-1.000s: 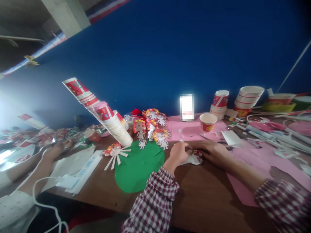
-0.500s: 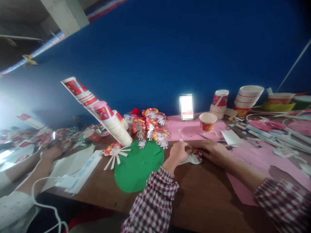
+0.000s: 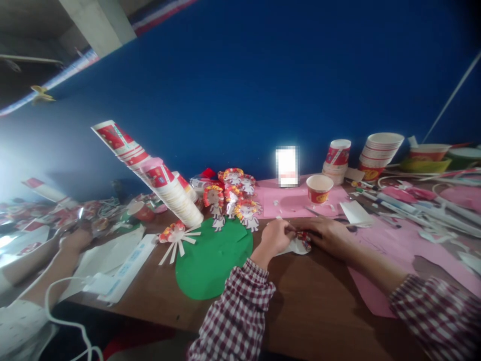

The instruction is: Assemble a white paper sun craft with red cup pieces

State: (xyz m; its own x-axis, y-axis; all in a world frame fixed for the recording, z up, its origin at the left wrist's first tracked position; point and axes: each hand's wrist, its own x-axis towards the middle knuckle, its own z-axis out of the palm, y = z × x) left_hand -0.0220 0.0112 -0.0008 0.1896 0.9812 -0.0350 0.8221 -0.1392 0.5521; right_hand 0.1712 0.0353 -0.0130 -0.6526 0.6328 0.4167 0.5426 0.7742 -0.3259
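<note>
Both hands are at a small white paper piece (image 3: 299, 246) on the brown table, with a red-and-yellow patterned edge at its right. My left hand (image 3: 275, 235) pinches it from the left; the fingertips partly hide it. My right hand (image 3: 330, 236) comes from the right, its fingers bent and pressed on the patterned edge. Scissors (image 3: 352, 227) lie just beside the right hand, partly hidden. A red-and-yellow paper cup (image 3: 319, 188) stands beyond the hands on a pink sheet (image 3: 270, 200). Left of my left hand lies a green paper round (image 3: 210, 265).
Several paper figures (image 3: 233, 198) with patterned hair lie behind the green round. A tall stack of paper cups (image 3: 161, 183) leans there. A power strip (image 3: 131, 268) and another person's hand (image 3: 77, 235) are at left. Pens and scraps (image 3: 408, 205) crowd the right.
The view has shifted very slightly, so things sit a little further left. Both hands stay at the white paper piece with hardly any movement.
</note>
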